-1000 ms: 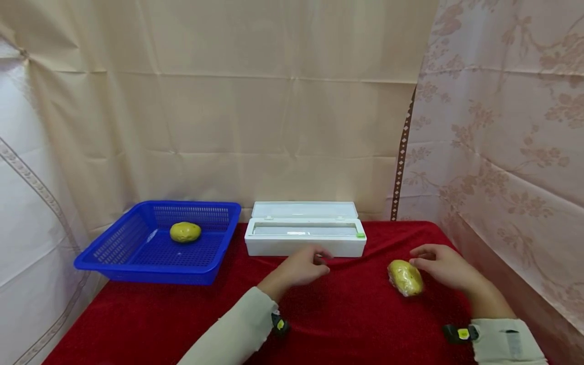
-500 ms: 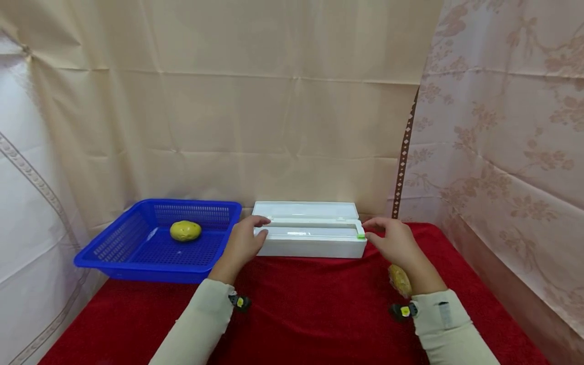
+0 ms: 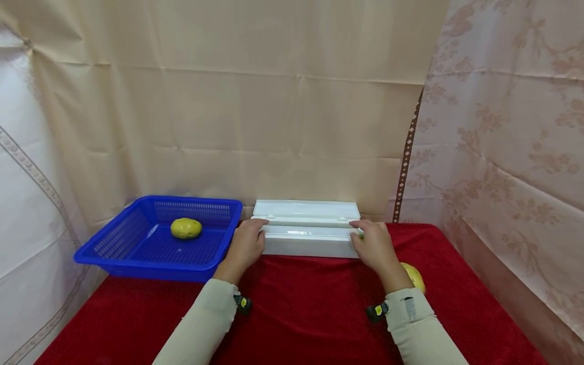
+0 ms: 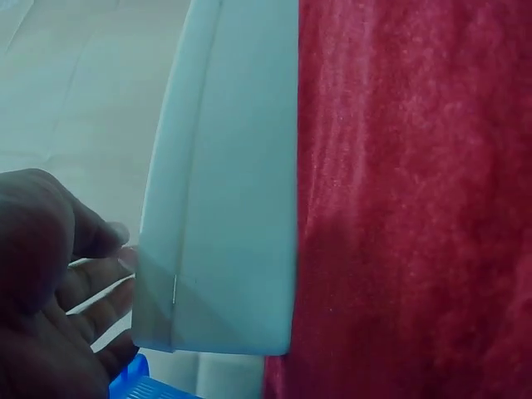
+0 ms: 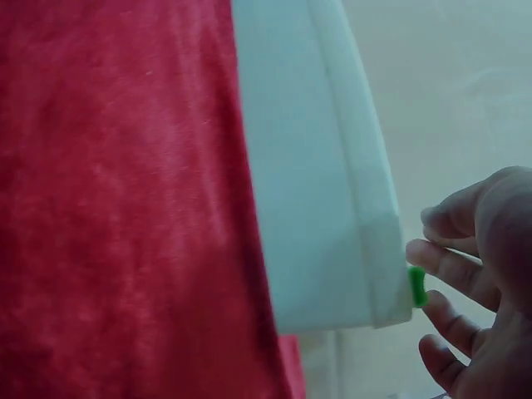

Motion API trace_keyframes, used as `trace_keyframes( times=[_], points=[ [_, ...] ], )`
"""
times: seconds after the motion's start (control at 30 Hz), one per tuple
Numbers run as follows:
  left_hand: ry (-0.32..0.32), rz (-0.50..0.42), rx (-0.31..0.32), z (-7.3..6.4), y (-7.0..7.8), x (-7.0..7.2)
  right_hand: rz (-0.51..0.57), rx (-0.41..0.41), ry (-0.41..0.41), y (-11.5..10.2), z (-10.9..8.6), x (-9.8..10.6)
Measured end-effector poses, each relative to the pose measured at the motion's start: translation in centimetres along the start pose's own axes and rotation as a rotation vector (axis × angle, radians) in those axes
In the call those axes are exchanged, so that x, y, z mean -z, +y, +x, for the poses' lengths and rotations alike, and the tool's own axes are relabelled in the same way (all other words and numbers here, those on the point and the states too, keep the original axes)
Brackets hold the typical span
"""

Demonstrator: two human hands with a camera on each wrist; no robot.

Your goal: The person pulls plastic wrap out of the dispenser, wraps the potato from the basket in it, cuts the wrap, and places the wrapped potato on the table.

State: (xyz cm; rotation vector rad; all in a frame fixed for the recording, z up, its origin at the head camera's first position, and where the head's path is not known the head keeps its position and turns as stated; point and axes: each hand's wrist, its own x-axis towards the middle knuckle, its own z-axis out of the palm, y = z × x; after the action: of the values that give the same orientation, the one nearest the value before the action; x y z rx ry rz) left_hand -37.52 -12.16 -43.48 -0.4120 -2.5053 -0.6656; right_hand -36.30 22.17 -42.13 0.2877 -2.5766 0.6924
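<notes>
Left hand (image 3: 246, 244) and right hand (image 3: 374, 244) are set, unclenched, at either end of the white box (image 3: 310, 247), its lid (image 3: 306, 209) already opened. One potato (image 3: 413, 277) is placed right of the box; another potato (image 3: 186, 228), in the basket (image 3: 150, 269) leftward, is seemingly unhandled.

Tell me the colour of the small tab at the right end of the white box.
The small tab is bright green; the right wrist view shows it best.

Wears a pale beige left sleeve (image 3: 198, 322) at seven o'clock and a matching right sleeve (image 3: 426, 329) between four and five, with a grey patch (image 3: 410, 307) near its cuff, plus black wrist units (image 3: 375, 316) bearing yellow markings (image 3: 378, 310).
</notes>
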Motion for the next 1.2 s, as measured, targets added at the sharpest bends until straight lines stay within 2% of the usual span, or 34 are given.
trace_keyframes(
  times=[0.23,0.5,0.73,1.07,1.2],
  points=[
    [0.014,0.035,-0.034,-0.1,-0.1,-0.1,-0.029,0.018,-0.018,0.5,-0.4,-1.1],
    [0.022,0.004,0.015,-0.1,-0.4,-0.3,-0.011,0.016,0.033,0.6,-0.5,-1.5],
    [0.077,0.012,0.003,-0.3,-0.2,-0.2,0.009,-0.02,0.059,0.3,-0.5,-1.6],
    [0.081,0.023,0.025,-0.2,0.0,-0.3,0.021,-0.018,0.087,0.4,-0.5,-2.0],
    [0.084,0.012,0.03,-0.2,0.0,-0.4,0.017,-0.039,0.076,0.5,-0.3,-2.1]
  ],
)
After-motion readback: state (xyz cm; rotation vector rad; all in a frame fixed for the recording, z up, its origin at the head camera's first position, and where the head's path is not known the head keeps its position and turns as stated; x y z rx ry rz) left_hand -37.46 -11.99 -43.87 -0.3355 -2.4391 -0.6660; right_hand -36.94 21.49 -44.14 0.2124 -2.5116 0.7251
